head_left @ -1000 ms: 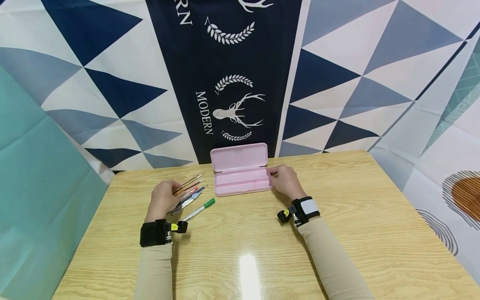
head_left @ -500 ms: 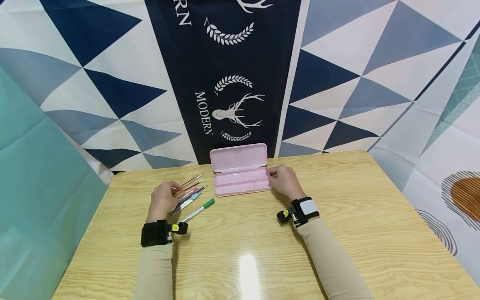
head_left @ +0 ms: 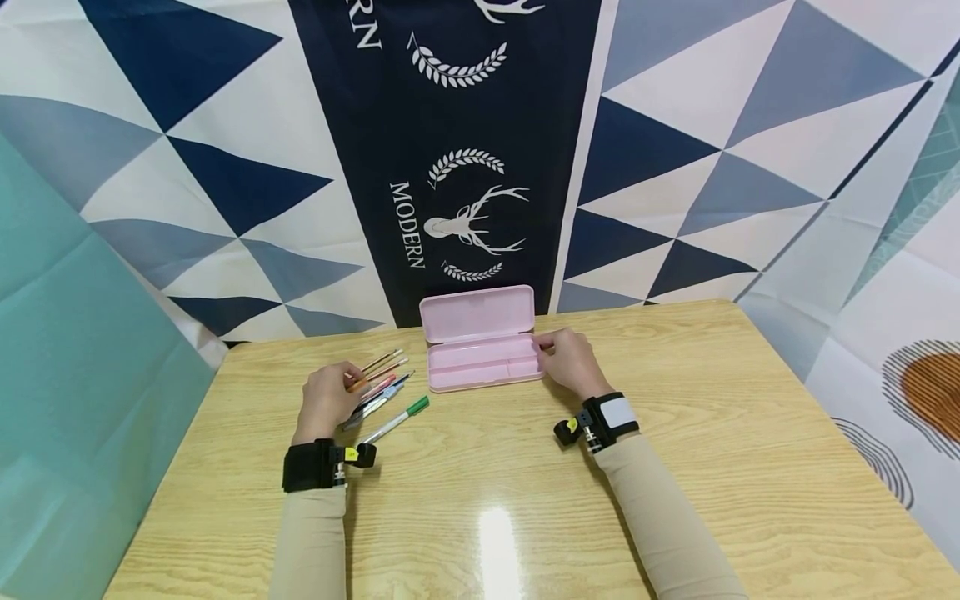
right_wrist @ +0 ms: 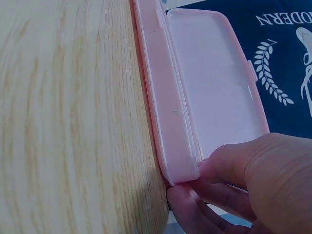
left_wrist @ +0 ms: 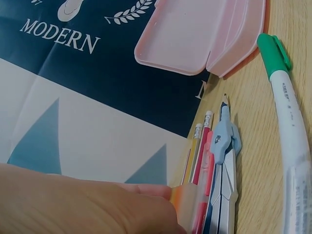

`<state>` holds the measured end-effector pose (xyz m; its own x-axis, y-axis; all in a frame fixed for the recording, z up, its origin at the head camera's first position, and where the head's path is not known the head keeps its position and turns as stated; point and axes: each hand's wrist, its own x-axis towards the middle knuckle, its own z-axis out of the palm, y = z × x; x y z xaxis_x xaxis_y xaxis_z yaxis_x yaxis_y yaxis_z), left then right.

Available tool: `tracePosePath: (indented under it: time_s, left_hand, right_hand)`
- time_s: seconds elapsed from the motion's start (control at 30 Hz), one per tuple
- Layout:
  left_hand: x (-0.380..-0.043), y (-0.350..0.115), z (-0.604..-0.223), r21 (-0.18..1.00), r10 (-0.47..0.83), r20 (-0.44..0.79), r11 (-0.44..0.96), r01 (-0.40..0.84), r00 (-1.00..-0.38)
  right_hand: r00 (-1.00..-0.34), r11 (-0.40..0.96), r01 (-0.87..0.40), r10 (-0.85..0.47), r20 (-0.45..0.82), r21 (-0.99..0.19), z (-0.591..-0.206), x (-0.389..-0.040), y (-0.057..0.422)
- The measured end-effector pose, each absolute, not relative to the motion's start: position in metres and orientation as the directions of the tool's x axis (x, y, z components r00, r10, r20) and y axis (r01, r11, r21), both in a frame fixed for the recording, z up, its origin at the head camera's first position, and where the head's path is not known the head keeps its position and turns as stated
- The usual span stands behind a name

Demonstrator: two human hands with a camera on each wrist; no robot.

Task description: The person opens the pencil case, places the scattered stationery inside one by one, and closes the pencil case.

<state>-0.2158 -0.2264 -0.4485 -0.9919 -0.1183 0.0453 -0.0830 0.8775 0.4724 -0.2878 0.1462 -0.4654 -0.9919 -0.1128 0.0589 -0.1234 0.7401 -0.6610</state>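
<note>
My left hand (head_left: 327,398) is at the left of the table, its fingertips pinching a small orange-and-whitish piece (left_wrist: 184,204) whose kind is not clear. Right beside these fingers lie pencils (left_wrist: 203,141), a pink pen (left_wrist: 208,163) and a compass (left_wrist: 224,146) with pale blue head and metal legs. A white marker with a green cap (head_left: 396,419) lies a little apart. My right hand (head_left: 572,363) grips the right end of a pink pencil case (head_left: 480,385), thumb at the rim and fingers outside. The case stands open, its lid raised at the back, and its compartments show bare.
The wooden table (head_left: 480,467) ends at a patterned cloth backdrop (head_left: 480,125) right behind the case. A teal cloth (head_left: 75,375) hangs along the left side. Each wrist wears a strap with a small camera.
</note>
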Motion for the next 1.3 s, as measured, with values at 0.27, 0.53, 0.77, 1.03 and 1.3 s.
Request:
tracePosePath:
  time_s: [0.27,0.53,0.77,1.03,1.3]
  left_hand:
    - [-0.2169,-0.2267,-0.4488,0.469,-0.119,0.064,0.88,-0.075,-0.991]
    - [-0.2186,-0.2255,-0.4505,0.491,-0.137,0.071,0.867,-0.085,-0.988]
    - [-0.2182,-0.2256,-0.45,0.518,-0.17,0.069,0.848,-0.11,-0.983]
    - [-0.2179,-0.2285,-0.4465,0.493,-0.16,0.121,0.866,-0.08,-0.98]
    - [-0.2194,-0.2285,-0.4437,0.498,-0.171,0.149,0.864,-0.075,-0.974]
  right_hand:
    - [-0.991,0.742,-0.132,-0.117,0.067,-0.657,-0.4665,-0.2884,0.147]
    - [-0.993,0.743,-0.119,-0.107,0.059,-0.659,-0.4657,-0.2878,0.1476]
    - [-0.992,0.736,-0.126,-0.11,0.066,-0.666,-0.4664,-0.288,0.147]
    - [-0.991,0.738,-0.131,-0.111,0.073,-0.662,-0.4679,-0.2886,0.1469]
    - [-0.992,0.741,-0.125,-0.111,0.063,-0.66,-0.4669,-0.2883,0.1472]
